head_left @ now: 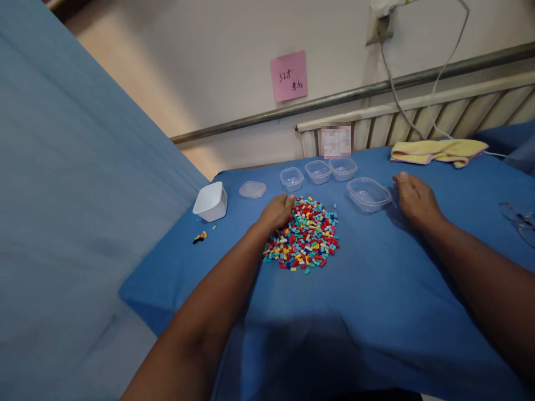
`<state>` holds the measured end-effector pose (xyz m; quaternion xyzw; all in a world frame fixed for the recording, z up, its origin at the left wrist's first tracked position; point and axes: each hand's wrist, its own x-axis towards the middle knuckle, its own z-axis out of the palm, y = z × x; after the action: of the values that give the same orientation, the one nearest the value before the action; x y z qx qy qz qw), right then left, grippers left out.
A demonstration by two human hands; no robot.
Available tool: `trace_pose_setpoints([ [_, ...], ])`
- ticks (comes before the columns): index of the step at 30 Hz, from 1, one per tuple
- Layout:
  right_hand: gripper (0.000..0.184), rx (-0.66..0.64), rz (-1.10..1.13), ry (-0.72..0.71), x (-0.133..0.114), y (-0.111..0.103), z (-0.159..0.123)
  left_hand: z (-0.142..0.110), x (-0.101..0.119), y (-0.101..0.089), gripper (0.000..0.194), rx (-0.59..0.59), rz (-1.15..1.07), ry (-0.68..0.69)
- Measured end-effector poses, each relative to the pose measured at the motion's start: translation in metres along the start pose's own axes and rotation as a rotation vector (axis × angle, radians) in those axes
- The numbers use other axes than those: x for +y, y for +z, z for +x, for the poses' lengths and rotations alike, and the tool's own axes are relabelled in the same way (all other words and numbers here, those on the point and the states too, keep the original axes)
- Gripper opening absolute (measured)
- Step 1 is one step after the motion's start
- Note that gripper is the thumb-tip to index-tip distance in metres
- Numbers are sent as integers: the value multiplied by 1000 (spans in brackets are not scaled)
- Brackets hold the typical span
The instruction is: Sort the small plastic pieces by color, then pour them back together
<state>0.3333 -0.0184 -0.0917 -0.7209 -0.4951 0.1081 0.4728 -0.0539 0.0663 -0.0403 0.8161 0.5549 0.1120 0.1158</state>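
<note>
A heap of small multicoloured plastic building bricks (307, 236) lies loose on the blue cloth in front of me. My left hand (278, 211) rests against the heap's upper left edge, its thumb side up and its fingers extended, partly hidden. To the right, my right hand (416, 200) is held on edge beside a clear plastic tub (368, 201). Its fingers are slightly bent and apart, with nothing visible in them; whether they touch the tub's rim I cannot tell. The tub looks unfilled.
Behind the heap stand smaller clear tubs (291, 179) and a flat clear lid (253, 190). A white tub (211, 201) stands left, near several stray bricks (200, 237). A yellow cloth (437, 151) and glasses (524, 223) lie right. A blue curtain (83, 195) hangs left.
</note>
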Motion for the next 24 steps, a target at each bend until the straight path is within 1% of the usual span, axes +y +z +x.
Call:
trace_pose_setpoints([
  [3, 52, -1, 21, 6, 1, 1, 0, -1, 12, -7, 61, -41, 13, 83],
  [5, 51, 1, 21, -5, 2, 2, 0, -12, 19, -11, 51, -34, 46, 162],
  [7, 50, 5, 18, -19, 1, 3, 0, -30, 25, -15, 44, -23, 69, 250],
  [9, 49, 3, 15, -25, 1, 2, 0, -52, 29, -18, 46, -23, 82, 326],
  [11, 48, -6, 11, -27, 0, 2, 0, -74, 31, -20, 53, -39, 112, 378],
  [13, 48, -14, 6, -24, -1, 2, 0, -89, 31, -22, 59, -76, 148, 400],
  [14, 48, -17, 4, -19, -2, 1, -1, -93, 30, -22, 59, -83, 163, 391],
  [15, 47, -19, 4, -15, -3, 2, -1, -93, 30, -22, 59, -79, 176, 365],
  [17, 47, -18, 2, -13, -4, 2, -1, -84, 33, -19, 59, -44, 184, 289],
  [18, 47, -18, 2, -17, -4, 2, -1, -75, 36, -16, 61, -24, 179, 250],
  [20, 47, -16, 1, -25, -3, 2, -1, -54, 46, -8, 65, -34, 156, 212],
  [22, 47, -28, 0, -23, -2, 2, -1, -34, 59, 2, 68, -89, 150, 236],
  [24, 47, -37, 7, -8, 0, 2, -1, -24, 71, 10, 69, -167, 190, 320],
])
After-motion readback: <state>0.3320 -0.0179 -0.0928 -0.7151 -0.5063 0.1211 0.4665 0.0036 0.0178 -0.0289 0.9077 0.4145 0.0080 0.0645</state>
